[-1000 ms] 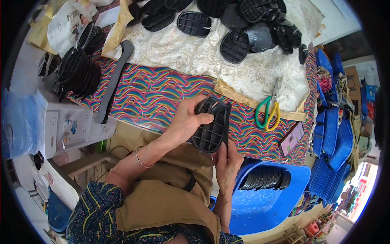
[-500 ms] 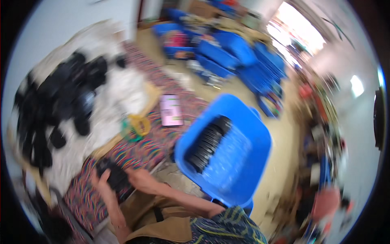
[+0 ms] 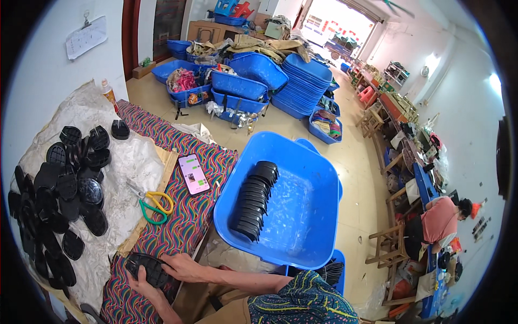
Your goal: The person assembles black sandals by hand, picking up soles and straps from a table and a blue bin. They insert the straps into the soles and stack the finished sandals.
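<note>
Over the near edge of the patterned cloth, I hold a black shoe sole (image 3: 153, 269) with a ridged surface. My left hand (image 3: 143, 287) is closed on its near left side, thumb on top. From the right, my right hand (image 3: 181, 267) grips its other side with bent fingers. To the left, a heap of black soles (image 3: 67, 182) lies on a whitish sheet (image 3: 125, 171). Scissors (image 3: 155, 203) with one yellow and one green handle lie beyond my hands. A row of black soles (image 3: 254, 201) stands packed along the left side of a blue tub (image 3: 307, 216).
A phone (image 3: 193, 174) with a lit screen lies on the patterned cloth (image 3: 202, 213). Beneath the tub is another blue tub (image 3: 339, 270) with black soles. Stacked blue tubs (image 3: 302, 86) stand farther off. At right, a person (image 3: 438, 221) sits by a long workbench (image 3: 426, 183) with wooden stools (image 3: 389, 245).
My view has swung, so the room shows farther down and the blur is gone. Both hands stay on the sole, and the right has its fingers at the sole's edge.
</note>
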Tool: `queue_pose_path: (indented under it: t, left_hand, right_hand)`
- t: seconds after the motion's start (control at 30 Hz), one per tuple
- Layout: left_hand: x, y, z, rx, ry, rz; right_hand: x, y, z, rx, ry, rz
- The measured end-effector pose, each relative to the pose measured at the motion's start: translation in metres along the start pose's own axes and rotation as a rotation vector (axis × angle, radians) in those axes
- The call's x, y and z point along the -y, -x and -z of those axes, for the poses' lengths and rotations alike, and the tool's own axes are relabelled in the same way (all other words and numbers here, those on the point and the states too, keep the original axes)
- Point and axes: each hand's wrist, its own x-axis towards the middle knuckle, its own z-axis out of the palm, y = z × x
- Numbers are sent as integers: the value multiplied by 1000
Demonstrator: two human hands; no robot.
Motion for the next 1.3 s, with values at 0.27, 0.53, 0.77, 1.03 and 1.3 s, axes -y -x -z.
queue_pose_path:
  t: [0.27,0.53,0.77,1.03,1.3]
  left_hand:
    - [-8,7,-7,-25,-5,-4]
    - [-5,7,-6,-56,-8,-1]
    - [-4,7,-8,-70,-24,-14]
    - [-2,4,-4,-94,-42,-23]
    - [0,4,-3,-52,-39,-15]
  right_hand:
    - [-9,-1,-8,-15,-25,25]
    - [-3,1,-4,-1,-23,-4]
    - [-5,1,-4,-22,-20,11]
    - [-4,0,-6,-23,-20,7]
    - [-5,2,-6,-48,-39,16]
